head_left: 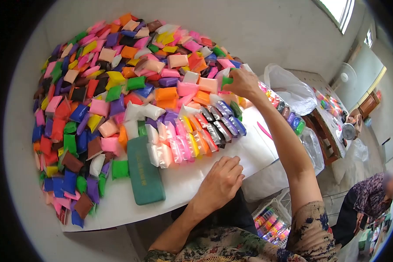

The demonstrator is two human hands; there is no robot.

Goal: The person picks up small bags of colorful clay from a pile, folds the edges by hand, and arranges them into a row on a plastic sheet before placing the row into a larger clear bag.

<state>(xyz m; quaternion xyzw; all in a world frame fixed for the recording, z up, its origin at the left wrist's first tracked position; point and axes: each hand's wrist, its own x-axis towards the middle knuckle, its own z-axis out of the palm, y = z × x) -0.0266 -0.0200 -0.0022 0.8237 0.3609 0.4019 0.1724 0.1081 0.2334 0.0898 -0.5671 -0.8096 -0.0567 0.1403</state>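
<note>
My right hand [243,83] reaches over the far side of the table, its fingers closed on a small green packet [226,81] at the edge of the pile. My left hand [221,178] rests near the front edge with curled fingers and nothing visible in it. Just beyond it lie two neat rows of clear-wrapped packets [192,147] in white, peach, pink, yellow, orange, red, black and blue. A dark green case [144,172] with faint lettering lies at the left end of these rows.
A large heap of coloured packets [118,87] covers the table's left and back. To the right are a clear plastic bag [290,89], more packed rows [288,114] and a second table [321,126]. A crate of packets [273,222] stands below. Another person [367,201] is at the right.
</note>
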